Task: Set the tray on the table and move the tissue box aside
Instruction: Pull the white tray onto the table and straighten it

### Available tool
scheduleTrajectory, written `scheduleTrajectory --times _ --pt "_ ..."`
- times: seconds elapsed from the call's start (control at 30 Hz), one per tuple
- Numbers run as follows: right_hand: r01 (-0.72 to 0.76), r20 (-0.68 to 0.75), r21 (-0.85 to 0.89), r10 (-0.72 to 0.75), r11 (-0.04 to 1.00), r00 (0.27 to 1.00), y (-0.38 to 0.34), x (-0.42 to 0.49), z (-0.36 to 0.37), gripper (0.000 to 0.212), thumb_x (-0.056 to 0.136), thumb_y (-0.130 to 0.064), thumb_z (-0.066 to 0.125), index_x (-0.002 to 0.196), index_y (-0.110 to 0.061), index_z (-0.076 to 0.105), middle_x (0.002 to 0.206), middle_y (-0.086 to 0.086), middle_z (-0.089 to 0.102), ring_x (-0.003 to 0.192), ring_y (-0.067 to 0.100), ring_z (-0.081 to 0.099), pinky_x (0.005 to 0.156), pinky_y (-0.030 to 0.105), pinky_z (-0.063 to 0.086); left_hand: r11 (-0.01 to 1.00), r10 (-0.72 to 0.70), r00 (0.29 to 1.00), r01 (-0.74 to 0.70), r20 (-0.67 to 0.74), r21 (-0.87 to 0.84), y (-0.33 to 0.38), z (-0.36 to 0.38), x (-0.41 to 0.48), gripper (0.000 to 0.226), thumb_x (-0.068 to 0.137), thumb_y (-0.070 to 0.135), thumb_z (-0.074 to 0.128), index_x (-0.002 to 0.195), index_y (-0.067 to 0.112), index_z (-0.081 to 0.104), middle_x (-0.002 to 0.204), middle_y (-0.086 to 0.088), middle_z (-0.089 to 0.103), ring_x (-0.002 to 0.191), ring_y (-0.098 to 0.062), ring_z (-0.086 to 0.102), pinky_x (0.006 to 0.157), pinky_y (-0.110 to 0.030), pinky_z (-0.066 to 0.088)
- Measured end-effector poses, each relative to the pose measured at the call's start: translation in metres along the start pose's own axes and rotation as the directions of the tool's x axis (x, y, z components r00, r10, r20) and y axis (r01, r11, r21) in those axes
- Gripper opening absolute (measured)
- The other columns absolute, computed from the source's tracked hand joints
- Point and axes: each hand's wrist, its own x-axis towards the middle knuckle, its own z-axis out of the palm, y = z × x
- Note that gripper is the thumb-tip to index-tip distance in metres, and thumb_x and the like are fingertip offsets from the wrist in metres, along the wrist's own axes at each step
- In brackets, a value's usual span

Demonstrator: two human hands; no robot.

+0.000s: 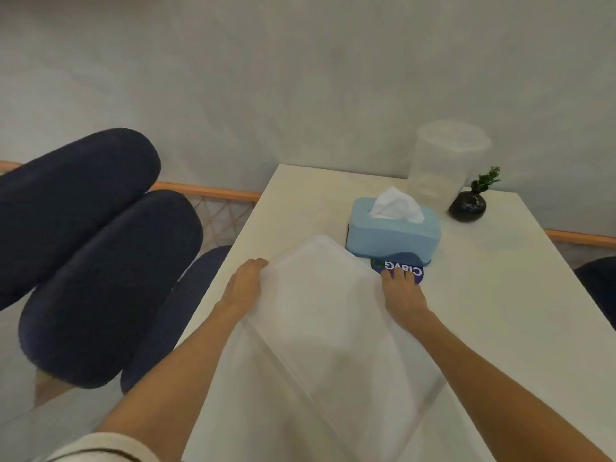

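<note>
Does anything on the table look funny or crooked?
Yes. The see-through tray, held by the left hand and right hand, sits slanted across the table. Its far corner crowds the blue tissue box and partly hides a purple sticker. Nothing looks spilled or broken.

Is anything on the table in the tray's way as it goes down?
Yes. The blue tissue box sits just past the tray's far edge, and a purple sticker lies by the right hand. Both hands hold the tray.
</note>
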Motion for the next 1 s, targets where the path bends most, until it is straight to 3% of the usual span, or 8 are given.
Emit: scheduleTrajectory --times 0.17,0.27,0.33,0.43,0.53,0.63,0.8,1.0 --pt "-0.005 0.038 0.032 0.004 0.999 0.999 0.007 0.005 0.002 0.045 0.09 0.004 0.043 0.134 -0.005 0.04 0.133 0.018 0.046 0.123 0.033 0.043 0.094 0.042 0.047 0.995 -0.074 0.997 0.076 -0.018 0.069 -0.006 0.0 -0.024 0.05 0.09 0.007 0.047 0.139 0.015 0.044 0.139 -0.01 0.051 0.124 -0.032 0.05 0.104 -0.046 0.041" --pt "-0.017 0.057 0.066 0.013 0.998 0.998 0.008 0.006 0.003 0.045 0.09 0.004 0.04 0.134 -0.004 0.04 0.133 0.02 0.045 0.125 0.036 0.041 0.095 0.044 0.044 0.96 -0.216 0.969 0.234 -0.124 0.155 -0.01 -0.004 -0.042 0.053 0.088 0.018 0.059 0.136 0.01 0.04 0.135 -0.014 0.045 0.12 -0.035 0.047 0.094 -0.048 0.044" --pt "-0.022 0.064 0.078 0.018 0.997 0.998 0.007 0.006 0.002 0.045 0.09 0.004 0.04 0.134 -0.004 0.04 0.134 0.021 0.045 0.125 0.038 0.041 0.097 0.045 0.043 0.918 -0.378 0.914 0.391 -0.144 0.067 -0.01 -0.007 -0.053 0.058 0.085 0.026 0.066 0.131 0.005 0.037 0.129 -0.017 0.043 0.114 -0.038 0.048 0.087 -0.049 0.046" --pt "-0.034 0.076 0.1 0.027 0.994 0.997 0.005 0.006 0.001 0.045 0.09 0.003 0.041 0.135 -0.004 0.039 0.135 0.021 0.044 0.125 0.038 0.04 0.097 0.046 0.043 0.845 -0.522 0.853 0.521 0.022 -0.121 -0.013 -0.006 -0.058 0.058 0.086 0.027 0.065 0.127 0.002 0.033 0.127 -0.022 0.049 0.108 -0.041 0.056 0.088 -0.047 0.051" --pt "-0.024 0.099 0.12 0.012 0.993 0.995 0.001 0.004 -0.001 0.046 0.09 0.002 0.044 0.135 -0.004 0.039 0.133 0.02 0.046 0.123 0.038 0.043 0.095 0.046 0.045 0.853 -0.491 0.869 0.494 0.063 -0.17 -0.011 -0.006 -0.056 0.035 0.089 0.013 0.058 0.115 0.001 0.037 0.116 -0.025 0.056 0.098 -0.043 0.061 0.085 -0.051 0.055" --pt "-0.001 0.109 0.126 -0.013 0.992 0.994 -0.004 -0.001 -0.002 0.046 0.088 0.002 0.047 0.133 -0.001 0.039 0.131 0.02 0.048 0.121 0.037 0.046 0.094 0.044 0.046 0.896 -0.436 0.9 0.432 -0.018 -0.105 -0.009 -0.008 -0.046 0.025 0.09 0.007 0.054 0.11 -0.004 0.044 0.112 -0.026 0.058 0.093 -0.041 0.061 0.073 -0.041 0.052" --pt "0.008 0.107 0.165 -0.026 0.986 0.994 -0.02 -0.008 -0.003 0.037 0.085 0.002 0.048 0.122 0.003 0.046 0.124 0.02 0.053 0.111 0.036 0.055 0.086 0.041 0.049 0.936 -0.346 0.929 0.352 -0.13 0.023 -0.014 -0.02 -0.009 0.031 0.094 0.002 0.049 0.125 -0.005 0.046 0.116 -0.028 0.061 0.099 -0.041 0.062 0.076 -0.043 0.05" --pt "-0.005 0.083 0.262 -0.017 0.965 0.996 -0.041 -0.012 0.001 0.03 0.09 -0.001 0.045 0.119 0.004 0.048 0.122 0.019 0.054 0.102 0.036 0.061 0.075 0.035 0.046 0.934 -0.335 0.94 0.322 -0.069 -0.152 -0.009 -0.021 -0.008 0.038 0.089 0.008 0.058 0.124 -0.002 0.047 0.118 -0.02 0.06 0.107 -0.036 0.058 0.08 -0.037 0.046"
